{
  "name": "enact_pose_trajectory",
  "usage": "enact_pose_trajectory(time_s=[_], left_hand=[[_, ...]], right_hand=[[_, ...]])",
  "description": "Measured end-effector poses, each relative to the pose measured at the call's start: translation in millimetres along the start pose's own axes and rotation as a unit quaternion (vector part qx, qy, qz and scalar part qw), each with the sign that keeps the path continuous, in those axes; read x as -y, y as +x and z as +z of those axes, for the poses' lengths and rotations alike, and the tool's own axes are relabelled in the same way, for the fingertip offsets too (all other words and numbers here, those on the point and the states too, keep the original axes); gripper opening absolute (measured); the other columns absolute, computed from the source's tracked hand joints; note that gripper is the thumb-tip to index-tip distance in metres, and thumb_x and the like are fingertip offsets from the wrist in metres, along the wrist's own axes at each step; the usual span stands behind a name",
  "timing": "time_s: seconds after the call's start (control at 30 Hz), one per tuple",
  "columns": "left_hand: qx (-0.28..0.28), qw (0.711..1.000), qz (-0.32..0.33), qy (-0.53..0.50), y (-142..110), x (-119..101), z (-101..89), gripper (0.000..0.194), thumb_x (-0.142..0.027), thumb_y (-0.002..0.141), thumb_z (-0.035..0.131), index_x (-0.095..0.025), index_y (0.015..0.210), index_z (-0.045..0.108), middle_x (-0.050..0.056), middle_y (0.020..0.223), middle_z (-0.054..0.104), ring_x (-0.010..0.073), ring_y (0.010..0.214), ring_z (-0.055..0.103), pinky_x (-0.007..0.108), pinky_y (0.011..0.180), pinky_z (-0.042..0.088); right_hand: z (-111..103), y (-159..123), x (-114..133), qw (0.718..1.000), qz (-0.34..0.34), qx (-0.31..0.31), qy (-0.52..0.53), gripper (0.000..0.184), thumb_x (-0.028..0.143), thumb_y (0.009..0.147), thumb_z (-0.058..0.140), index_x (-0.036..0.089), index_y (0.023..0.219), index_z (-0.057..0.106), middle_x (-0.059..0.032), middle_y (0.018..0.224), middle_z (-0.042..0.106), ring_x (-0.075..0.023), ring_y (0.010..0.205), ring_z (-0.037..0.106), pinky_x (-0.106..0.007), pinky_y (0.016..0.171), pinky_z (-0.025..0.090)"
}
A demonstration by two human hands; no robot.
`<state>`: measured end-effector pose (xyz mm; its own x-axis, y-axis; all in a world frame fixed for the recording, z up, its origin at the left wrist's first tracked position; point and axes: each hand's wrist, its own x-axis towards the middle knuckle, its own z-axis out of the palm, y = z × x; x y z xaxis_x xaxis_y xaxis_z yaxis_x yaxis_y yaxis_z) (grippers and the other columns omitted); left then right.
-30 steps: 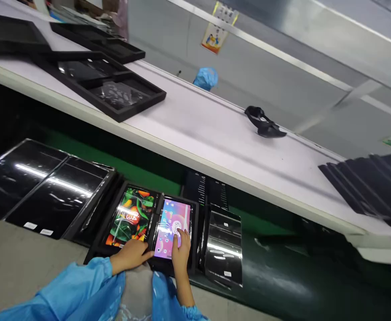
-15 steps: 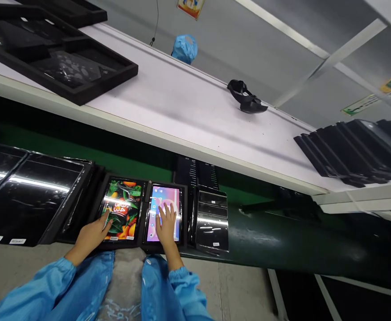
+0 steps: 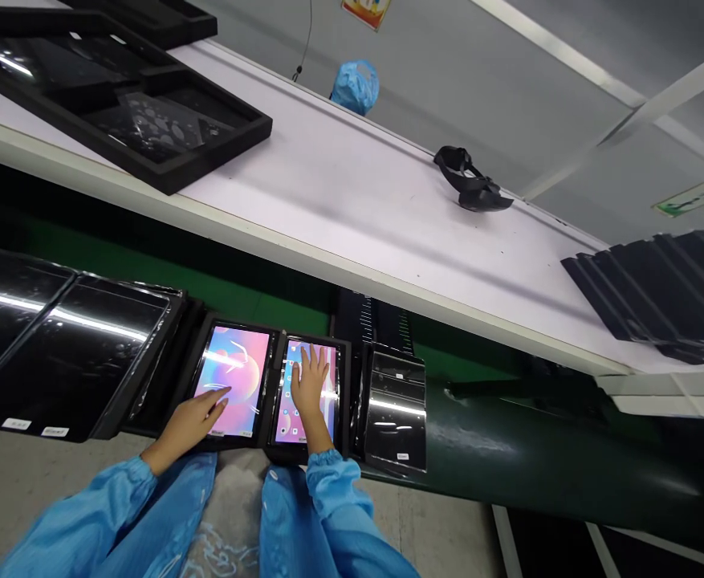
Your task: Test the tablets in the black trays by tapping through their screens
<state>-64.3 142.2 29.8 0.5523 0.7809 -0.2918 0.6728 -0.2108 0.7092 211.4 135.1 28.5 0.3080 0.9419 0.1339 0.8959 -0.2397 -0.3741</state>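
Two lit tablet screens lie side by side in a black tray (image 3: 271,393) in front of me. My left hand (image 3: 192,421) reaches over the lower left of the left tablet (image 3: 246,353), whose screen shows a pink, blue and orange picture; its fingers are stretched out, with the index finger at the glass. Over the right tablet (image 3: 291,409), which shows a pinkish home screen with small icons, my right hand (image 3: 311,389) lies with fingers spread. Neither hand holds anything. Whether the right fingertips press the glass, I cannot tell.
Dark film-covered panels (image 3: 92,353) lie to the left, and more glossy panels (image 3: 396,409) to the right. On the white shelf (image 3: 352,209) are black foam trays (image 3: 171,172), a black strap-like item (image 3: 472,181) and a dark stack (image 3: 658,289). A blue-capped person (image 3: 356,87) is behind it.
The left tablet's screen has switched from a fruit picture to a pink and blue one. My left index finger now stretches further across it. My right hand has shifted slightly upward on its screen.
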Motion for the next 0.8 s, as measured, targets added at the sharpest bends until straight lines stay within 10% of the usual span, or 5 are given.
enact_pose_trajectory(time_s=[0.17, 0.33, 0.8], left_hand=[[-0.131, 0.980, 0.016, 0.150, 37, 25, -30.4, 0.056, -0.046, 0.098, 0.025, -0.020, 0.137, 0.056, 0.013, 0.117, 0.063, 0.0273, 0.116, 0.055, 0.041, 0.104, 0.043], [-0.246, 0.952, 0.021, 0.180, 78, 30, -41.7, 0.053, -0.042, 0.098, 0.029, -0.015, 0.137, 0.053, 0.017, 0.148, 0.039, 0.0324, 0.140, 0.031, 0.048, 0.115, 0.030], [-0.259, 0.960, -0.003, 0.103, 85, 48, -37.1, 0.059, -0.049, 0.099, 0.028, -0.018, 0.148, 0.041, 0.015, 0.163, 0.012, 0.0318, 0.151, 0.010, 0.051, 0.119, 0.023]], right_hand=[[-7, -23, -13, 0.995, 0.025, -0.086, 0.033, 0.044, 0.037, 0.102, 0.030, 0.017, 0.135, 0.051, -0.0158, 0.145, 0.048, -0.0317, 0.147, 0.023, -0.062, 0.113, 0.021], [-10, -61, -32, 0.994, 0.038, -0.099, 0.020, 0.041, 0.039, 0.101, 0.035, 0.017, 0.130, 0.053, -0.0155, 0.138, 0.055, -0.0322, 0.144, 0.029, -0.061, 0.111, 0.024], [-14, -134, -43, 0.974, 0.136, -0.171, 0.066, 0.041, 0.040, 0.100, 0.040, 0.014, 0.128, 0.056, -0.0179, 0.132, 0.058, -0.0315, 0.138, 0.038, -0.053, 0.107, 0.035]])
